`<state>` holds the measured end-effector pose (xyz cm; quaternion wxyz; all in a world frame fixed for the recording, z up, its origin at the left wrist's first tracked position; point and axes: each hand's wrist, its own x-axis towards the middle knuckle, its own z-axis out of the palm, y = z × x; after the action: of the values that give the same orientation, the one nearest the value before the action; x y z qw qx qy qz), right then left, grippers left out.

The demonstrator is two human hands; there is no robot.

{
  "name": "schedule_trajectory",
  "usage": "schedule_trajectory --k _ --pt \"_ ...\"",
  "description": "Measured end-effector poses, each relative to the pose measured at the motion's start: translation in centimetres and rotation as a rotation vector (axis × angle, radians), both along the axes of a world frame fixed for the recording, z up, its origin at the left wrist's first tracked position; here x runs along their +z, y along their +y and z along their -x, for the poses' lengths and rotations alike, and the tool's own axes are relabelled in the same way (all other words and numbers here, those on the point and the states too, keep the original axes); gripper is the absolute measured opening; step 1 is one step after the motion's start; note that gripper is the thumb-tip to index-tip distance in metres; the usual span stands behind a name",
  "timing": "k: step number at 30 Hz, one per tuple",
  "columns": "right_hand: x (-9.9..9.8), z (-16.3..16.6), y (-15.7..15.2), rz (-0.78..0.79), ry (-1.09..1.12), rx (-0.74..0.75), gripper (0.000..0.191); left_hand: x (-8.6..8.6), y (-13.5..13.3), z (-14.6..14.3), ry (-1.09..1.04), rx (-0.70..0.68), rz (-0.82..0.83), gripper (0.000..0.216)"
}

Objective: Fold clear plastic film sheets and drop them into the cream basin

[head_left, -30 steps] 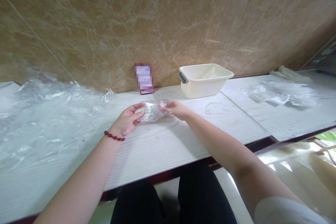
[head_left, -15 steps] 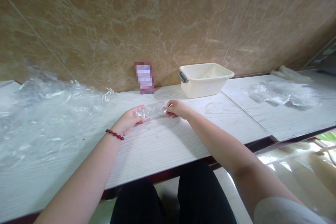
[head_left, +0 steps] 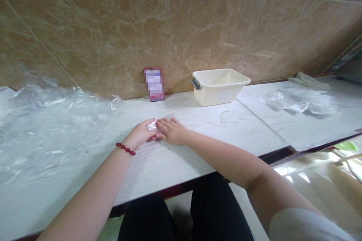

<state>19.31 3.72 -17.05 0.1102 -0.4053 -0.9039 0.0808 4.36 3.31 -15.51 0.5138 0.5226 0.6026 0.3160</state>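
A small clear plastic bag (head_left: 152,125) lies low over the white tabletop, mostly covered by my hands. My left hand (head_left: 143,131), with a dark red bead bracelet at its wrist, is closed on the bag's left end between thumb and fingers. My right hand (head_left: 173,131) rests flat on the bag from the right, fingers stretched out and pointing left toward the left hand. Whether anything is inside the bag I cannot tell.
A large heap of clear plastic bags (head_left: 53,128) covers the table's left side. A cream bin (head_left: 217,94) with a grey handle stands against the wall. Left of it leans a blurred phone-shaped object (head_left: 154,84). More flattened clear bags (head_left: 302,101) lie at the right.
My right hand has let go of the bag's right end, moved left and spread flat onto the bag beside my left hand. The left hand keeps its hold.
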Motion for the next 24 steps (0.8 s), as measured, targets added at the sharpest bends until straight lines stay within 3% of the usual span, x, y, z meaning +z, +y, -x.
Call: schedule_trajectory --k 4,9,12,15,17,21,24 --pt "-0.2 -0.8 0.7 -0.023 -0.094 -0.143 0.054 0.7 -0.4 -0.3 0.100 -0.001 0.034 0.066" --pt "0.1 -1.8 1.8 0.056 -0.064 -0.315 0.056 1.7 -0.8 -0.2 0.065 -0.001 0.058 0.067" --pt "0.9 -2.4 2.1 0.006 0.128 -0.480 0.054 1.9 -0.8 0.2 0.060 0.021 -0.029 0.068" --pt "1.9 -2.4 1.7 0.048 0.483 -0.507 0.044 1.9 -0.6 0.3 0.037 0.077 -0.193 0.068" --pt "2.2 -1.9 1.1 0.356 0.691 -0.458 0.044 1.9 -0.6 0.0 0.003 0.102 -0.286 0.068" --pt "2.1 -0.6 0.1 1.227 1.075 -0.272 0.044 2.0 -0.8 -0.8 -0.061 0.105 -0.421 0.068" --pt "1.9 -0.4 0.3 1.516 1.317 -0.200 0.039 1.6 -0.9 -1.1 -0.112 0.074 -0.508 0.067"
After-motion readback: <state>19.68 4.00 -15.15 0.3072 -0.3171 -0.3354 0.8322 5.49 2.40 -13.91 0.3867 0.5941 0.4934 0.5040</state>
